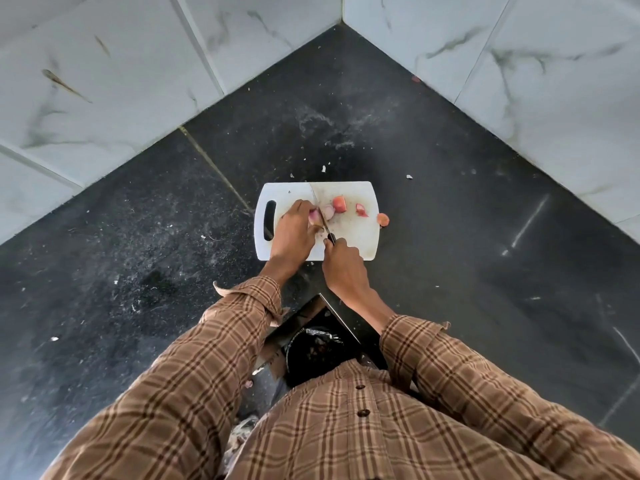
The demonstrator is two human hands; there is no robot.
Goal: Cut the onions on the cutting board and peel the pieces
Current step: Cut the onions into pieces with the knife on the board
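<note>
A white cutting board (pixel 356 192) lies on the dark counter. My left hand (pixel 292 233) presses down on an onion piece (pixel 314 214) near the board's middle. My right hand (pixel 343 266) grips the knife (pixel 323 223) by its dark handle, and the blade runs between that piece and a pale onion half (pixel 328 211). To the right lie an orange-pink peeled chunk (pixel 340 204) and a reddish piece (pixel 361 210). Another onion piece (pixel 383 220) sits at the board's right edge, partly off it.
The black stone counter (pixel 450 237) fills a corner between two white marble-tiled walls (pixel 104 81). Small white scraps (pixel 324 168) lie beyond the board. Below the counter edge, between my arms, sits a dark bin with a black liner (pixel 317 351).
</note>
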